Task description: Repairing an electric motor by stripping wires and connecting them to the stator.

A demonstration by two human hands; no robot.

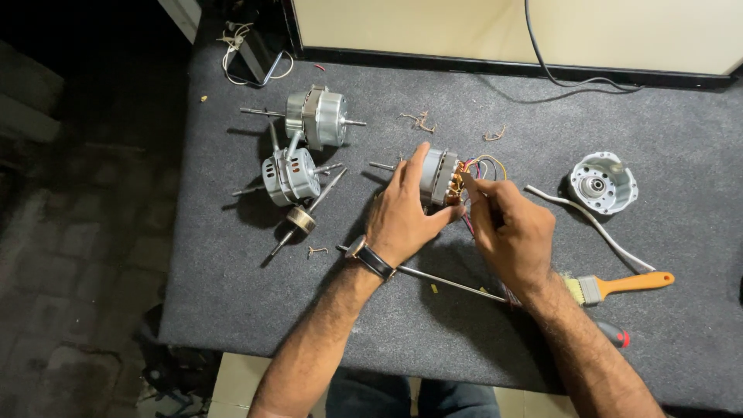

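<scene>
The left hand [404,217] is closed around a small silver fan motor with exposed copper windings [439,176], mid-surface; the right hand [507,232] pinches its coloured wires [484,166]. A hard tug could snap those thin leads. Two silver motors [303,147] lie left, a round metal end cap [603,183] and orange-handled brush [619,286] right.

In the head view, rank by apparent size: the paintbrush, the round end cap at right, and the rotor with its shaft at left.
1. Paintbrush, partly hidden by the right forearm.
2. Rotor and shaft: nearly as long, so close to unsure.
3. End cap, shortest across, though bulkier.
</scene>
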